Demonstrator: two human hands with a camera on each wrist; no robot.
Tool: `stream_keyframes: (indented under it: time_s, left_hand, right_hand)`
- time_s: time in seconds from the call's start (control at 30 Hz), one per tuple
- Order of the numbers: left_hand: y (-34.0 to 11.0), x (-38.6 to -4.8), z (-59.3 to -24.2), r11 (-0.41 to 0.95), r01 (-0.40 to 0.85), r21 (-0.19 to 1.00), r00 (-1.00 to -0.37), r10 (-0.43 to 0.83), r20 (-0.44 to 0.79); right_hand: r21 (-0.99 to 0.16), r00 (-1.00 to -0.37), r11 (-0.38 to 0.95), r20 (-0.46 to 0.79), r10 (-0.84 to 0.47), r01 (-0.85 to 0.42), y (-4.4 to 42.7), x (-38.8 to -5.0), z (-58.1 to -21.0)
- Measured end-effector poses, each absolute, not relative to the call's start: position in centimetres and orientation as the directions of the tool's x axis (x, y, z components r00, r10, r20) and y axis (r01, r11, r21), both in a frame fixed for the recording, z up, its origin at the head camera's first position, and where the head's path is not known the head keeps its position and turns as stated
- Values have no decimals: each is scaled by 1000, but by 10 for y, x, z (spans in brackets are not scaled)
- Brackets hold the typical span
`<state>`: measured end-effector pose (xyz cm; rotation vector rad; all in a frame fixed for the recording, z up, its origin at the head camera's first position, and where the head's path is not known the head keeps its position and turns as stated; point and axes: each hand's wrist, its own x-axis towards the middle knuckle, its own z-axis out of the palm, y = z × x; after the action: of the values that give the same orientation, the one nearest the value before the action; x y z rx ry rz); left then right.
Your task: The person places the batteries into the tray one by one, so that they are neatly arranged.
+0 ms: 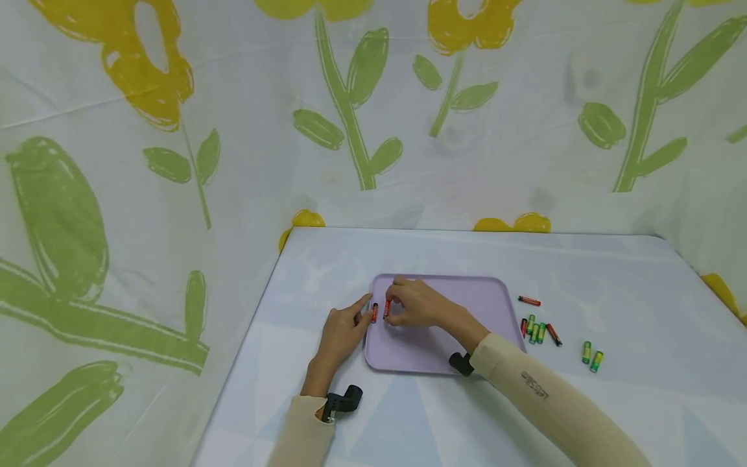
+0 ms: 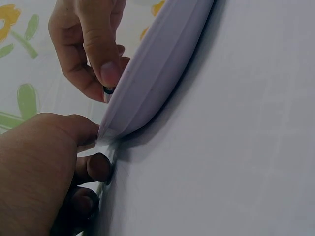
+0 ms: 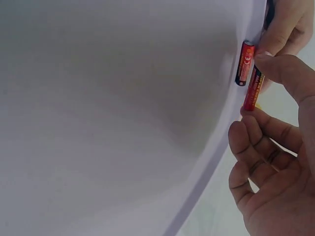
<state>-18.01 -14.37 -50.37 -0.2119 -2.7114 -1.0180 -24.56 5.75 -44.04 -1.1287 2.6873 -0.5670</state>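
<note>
My right hand pinches a red battery between thumb and fingertips, holding it over the left side of the lilac tray. Beside it a second red battery lies in the tray along the left wall. At the tray's left edge, my left hand touches the rim, its index finger stretched out and its thumb close to the lying battery. In the left wrist view the left hand rests against the rim from outside, its lower fingers partly in shadow.
Right of the tray lie several loose batteries: a red one at the back, another red one near a cluster of green ones, and a separate green one farther right. A flowered cloth hangs behind the table.
</note>
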Motion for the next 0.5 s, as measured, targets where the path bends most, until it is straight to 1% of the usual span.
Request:
stream_keyframes:
  time_s: [0.23, 0.37, 0.5]
  left_hand:
    - [-146, -180, -509, 759, 224, 612, -957, 54, 283]
    - [-145, -181, -509, 754, 239, 611, -953, 61, 297]
    - [-145, -181, -508, 758, 231, 610, -955, 56, 292]
  right_hand:
    - [-386, -682, 635, -18, -731, -670, 49, -250, -451]
    - [-383, -686, 638, -12, -727, -669, 47, -251, -453]
    - [-384, -677, 631, -18, -735, -674, 45, -251, -452]
